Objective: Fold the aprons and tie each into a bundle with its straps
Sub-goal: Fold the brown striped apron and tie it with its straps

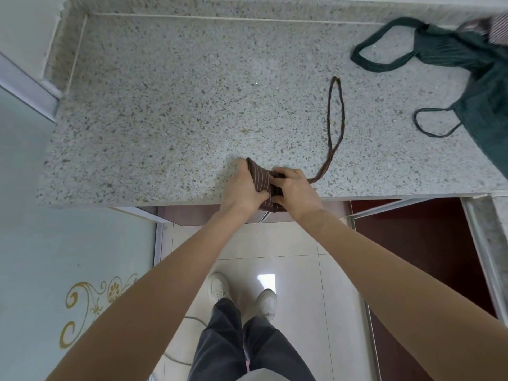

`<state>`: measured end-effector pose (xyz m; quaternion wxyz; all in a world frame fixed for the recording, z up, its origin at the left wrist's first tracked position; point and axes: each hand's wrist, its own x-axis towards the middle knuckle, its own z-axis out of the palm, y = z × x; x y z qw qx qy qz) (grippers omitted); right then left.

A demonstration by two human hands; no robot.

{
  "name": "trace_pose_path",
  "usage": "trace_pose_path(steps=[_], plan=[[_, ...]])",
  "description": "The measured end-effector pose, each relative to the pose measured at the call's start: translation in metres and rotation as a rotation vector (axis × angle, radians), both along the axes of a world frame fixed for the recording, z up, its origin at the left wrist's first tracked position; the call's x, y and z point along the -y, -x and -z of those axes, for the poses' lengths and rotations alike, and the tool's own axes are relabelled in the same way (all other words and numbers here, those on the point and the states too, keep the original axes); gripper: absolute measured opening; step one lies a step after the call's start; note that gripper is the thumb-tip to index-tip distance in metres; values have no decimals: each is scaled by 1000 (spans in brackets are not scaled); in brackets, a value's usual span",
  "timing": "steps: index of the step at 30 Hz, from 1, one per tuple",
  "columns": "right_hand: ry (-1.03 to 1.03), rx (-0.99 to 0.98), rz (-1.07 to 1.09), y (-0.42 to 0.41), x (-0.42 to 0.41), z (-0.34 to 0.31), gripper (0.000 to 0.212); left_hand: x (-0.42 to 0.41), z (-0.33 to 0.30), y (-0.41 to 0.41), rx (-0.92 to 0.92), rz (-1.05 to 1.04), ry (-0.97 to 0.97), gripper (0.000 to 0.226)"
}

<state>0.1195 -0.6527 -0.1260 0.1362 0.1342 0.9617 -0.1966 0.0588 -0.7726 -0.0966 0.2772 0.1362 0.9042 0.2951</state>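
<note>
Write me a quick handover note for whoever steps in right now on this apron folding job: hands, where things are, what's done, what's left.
Left hand and right hand both grip the folded brown striped apron at the near edge of the granite counter.
Its brown strap trails loose across the counter, away from the bundle.
The green apron lies unfolded at the far right; something striped shows behind it, too cut off to identify.
Done: brown apron folded small.
Left: wrap and tie its strap, then fold and tie the green one.
</note>
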Motion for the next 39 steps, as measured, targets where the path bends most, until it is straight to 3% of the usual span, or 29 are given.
trace_pose_path(steps=[4,7,11,15,18,20,22,25,28,30,33,39], plan=[[283,-126,56,-6,-16,1,44,-20,-8,-9,-132,13,204,67],[464,-336,357,-21,-36,-9,29,-31,-9,-11,-200,71,300,70],[881,-150,607,-32,-46,-8,24,-55,-8,-18,-300,159,432,61],[1055,-72,799,-24,-51,-13,37,-74,-8,-29,-347,287,474,50],[1097,-7,804,-22,-59,-17,38,-76,-3,-37,-284,491,407,73],[1121,23,807,-23,-63,-17,37,-75,-2,-36,-195,521,301,78],[1096,50,756,-22,-66,-17,35,-71,-7,-27,-52,475,166,68],[976,68,656,-18,-67,-14,41,-55,-14,-13,211,373,-51,35],[837,89,567,-15,-65,-16,38,-39,-9,-14,400,205,-245,27],[789,101,548,-13,-64,-17,33,-35,0,-16,348,191,-277,22],[756,97,551,-13,-63,-16,19,-43,9,-23,198,187,-211,40],[617,59,618,-8,-60,-15,23,-65,17,-39,-79,42,-80,47]])
